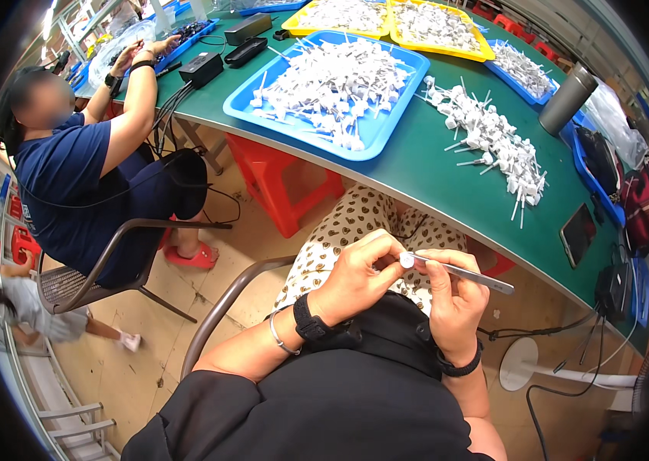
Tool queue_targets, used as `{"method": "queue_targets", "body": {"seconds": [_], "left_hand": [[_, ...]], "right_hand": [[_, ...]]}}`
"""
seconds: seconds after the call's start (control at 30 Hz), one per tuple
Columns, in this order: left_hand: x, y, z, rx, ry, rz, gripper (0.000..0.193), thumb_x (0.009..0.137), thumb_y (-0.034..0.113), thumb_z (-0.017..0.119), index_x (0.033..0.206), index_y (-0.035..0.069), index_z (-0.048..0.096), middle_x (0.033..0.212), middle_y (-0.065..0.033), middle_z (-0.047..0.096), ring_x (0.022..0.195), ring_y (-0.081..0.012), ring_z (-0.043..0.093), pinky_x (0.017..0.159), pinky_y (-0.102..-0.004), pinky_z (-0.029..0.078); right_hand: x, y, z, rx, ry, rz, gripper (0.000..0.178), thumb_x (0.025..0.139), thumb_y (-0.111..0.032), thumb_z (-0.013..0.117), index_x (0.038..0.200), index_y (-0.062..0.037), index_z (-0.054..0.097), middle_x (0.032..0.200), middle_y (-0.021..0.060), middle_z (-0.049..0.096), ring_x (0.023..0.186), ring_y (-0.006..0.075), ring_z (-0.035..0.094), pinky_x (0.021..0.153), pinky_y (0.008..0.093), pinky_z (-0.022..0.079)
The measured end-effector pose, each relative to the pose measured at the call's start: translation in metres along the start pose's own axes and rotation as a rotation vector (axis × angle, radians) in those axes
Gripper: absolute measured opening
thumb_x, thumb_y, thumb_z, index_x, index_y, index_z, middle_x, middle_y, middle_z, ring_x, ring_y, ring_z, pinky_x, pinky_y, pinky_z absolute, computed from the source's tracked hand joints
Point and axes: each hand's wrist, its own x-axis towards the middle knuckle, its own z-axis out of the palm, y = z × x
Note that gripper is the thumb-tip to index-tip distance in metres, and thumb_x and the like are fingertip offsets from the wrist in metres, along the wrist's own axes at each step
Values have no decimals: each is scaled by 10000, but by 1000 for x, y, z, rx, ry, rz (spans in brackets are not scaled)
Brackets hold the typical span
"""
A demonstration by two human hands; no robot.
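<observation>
Above my lap, my left hand [357, 275] pinches a small white round plastic part [407, 260] between thumb and fingertips. My right hand [455, 301] is closed around a pair of metal tweezers [490, 280], whose tip reaches the edge of the white part. Whether the tip goes into the part is too small to tell. On the green table [417, 173] ahead, a blue tray [234, 107] is heaped with similar white parts that have thin stems. Right of it lies a loose pile of these white stemmed parts [497, 142].
Yellow trays [486, 52] of white parts stand farther back. A grey flask [568, 100] and a phone [578, 234] are at the right. A co-worker [71, 165] sits at the left, handling dark parts. A red stool [278, 184] is under the table; cables hang by a white stand [520, 363].
</observation>
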Motion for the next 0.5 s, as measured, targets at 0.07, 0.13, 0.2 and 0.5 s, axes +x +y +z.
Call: {"method": "queue_targets", "body": {"seconds": [0.07,0.13,0.2,0.5], "left_hand": [[0,-2,0,-12,3,0,63,876,3,681,927,5,644,845,-64,587,696,-136,600,612,-279,499],[0,-1,0,1,-1,1,64,876,9,685,923,4,643,844,-64,589,699,-140,601,611,-280,498],[0,0,0,3,-3,1,65,877,15,689,921,4,643,844,-65,591,702,-145,602,610,-281,498],[-1,-2,-1,22,-20,-10,71,895,40,704,921,0,651,858,-63,610,723,-136,616,619,-270,503]], "right_hand": [[0,1,0,4,2,-1,81,945,16,664,1020,46,665,964,103,709,800,161,697,689,260,546],[0,1,0,0,3,-3,76,946,19,660,1017,46,662,954,104,711,798,162,700,688,262,548],[0,2,0,42,15,26,76,946,20,659,1018,45,661,957,106,712,801,162,702,687,261,547],[0,4,1,-50,3,-30,71,939,8,669,1007,29,664,936,94,710,753,167,683,655,270,531]]}}
